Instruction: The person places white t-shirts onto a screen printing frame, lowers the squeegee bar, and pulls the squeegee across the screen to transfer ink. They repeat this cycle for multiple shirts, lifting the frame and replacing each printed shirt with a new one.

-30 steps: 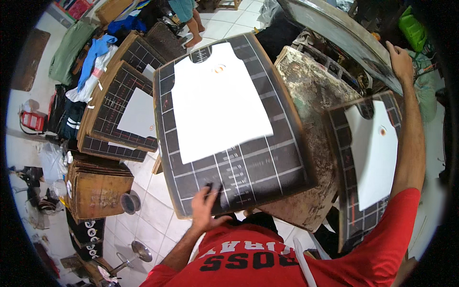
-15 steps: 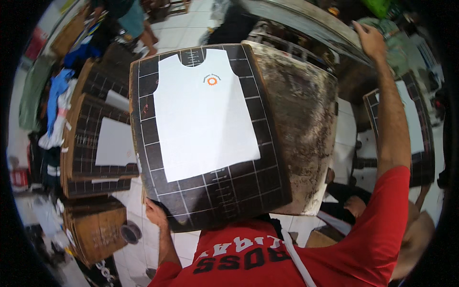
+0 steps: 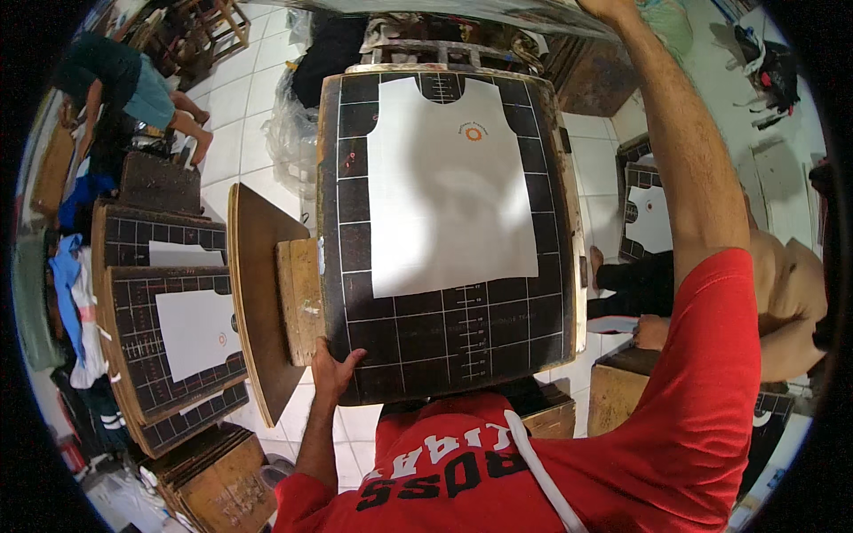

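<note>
In front of me a black board with a white painted grid lies flat on a worn wooden stand. On it is a white sleeveless shirt panel, neck cut-out at the far end, with a small orange ring-shaped print near its upper right; shadow covers much of the cloth. My left hand grips the board's near left edge, thumb on top. Raised at the far side is a long greyish screen frame, partly cut off by the picture's top. My right hand, arm outstretched, holds its right end.
More gridded boards with white panels are stacked at left, beside a tilted brown board. A bending person is at the far left; another person sits close on the right. Clear plastic lies on the tiled floor.
The gridded board has gone from tilted and offset to sitting squarely on the stand. My left hand moved with it, and the view has turned, so the raised frame sits higher.
</note>
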The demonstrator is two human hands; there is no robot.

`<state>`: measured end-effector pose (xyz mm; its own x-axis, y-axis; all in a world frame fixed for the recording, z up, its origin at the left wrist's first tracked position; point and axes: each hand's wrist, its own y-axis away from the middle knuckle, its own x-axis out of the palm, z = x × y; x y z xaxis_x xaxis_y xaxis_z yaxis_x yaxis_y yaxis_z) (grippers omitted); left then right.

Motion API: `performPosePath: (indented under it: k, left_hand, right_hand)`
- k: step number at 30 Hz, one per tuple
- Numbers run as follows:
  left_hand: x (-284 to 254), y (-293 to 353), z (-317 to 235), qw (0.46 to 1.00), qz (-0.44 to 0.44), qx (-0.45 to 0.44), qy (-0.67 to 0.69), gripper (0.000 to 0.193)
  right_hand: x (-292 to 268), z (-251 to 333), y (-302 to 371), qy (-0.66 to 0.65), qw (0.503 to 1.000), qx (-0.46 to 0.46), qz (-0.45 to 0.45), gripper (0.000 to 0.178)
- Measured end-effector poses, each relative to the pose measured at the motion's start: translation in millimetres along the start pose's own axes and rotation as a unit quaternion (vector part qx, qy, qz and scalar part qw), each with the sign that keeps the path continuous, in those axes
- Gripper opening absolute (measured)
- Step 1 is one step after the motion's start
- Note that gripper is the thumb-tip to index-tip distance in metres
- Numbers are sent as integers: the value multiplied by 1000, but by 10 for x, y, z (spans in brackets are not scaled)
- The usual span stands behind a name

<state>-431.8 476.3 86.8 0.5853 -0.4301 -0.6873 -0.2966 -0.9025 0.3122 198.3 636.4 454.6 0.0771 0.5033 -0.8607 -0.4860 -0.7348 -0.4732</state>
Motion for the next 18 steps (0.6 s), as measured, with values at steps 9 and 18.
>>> performPosePath:
  k: [9, 18]
  left_hand:
    - [11, 44, -407, 1000, 12, -18, 9, 70]
    - [-8, 45, -632, 996, 3, -59, -71, 72]
  right_hand:
    - [-26, -191, -382, -64, 997, -27, -31, 56]
    - [-84, -164, -698, -64, 997, -40, -23, 59]
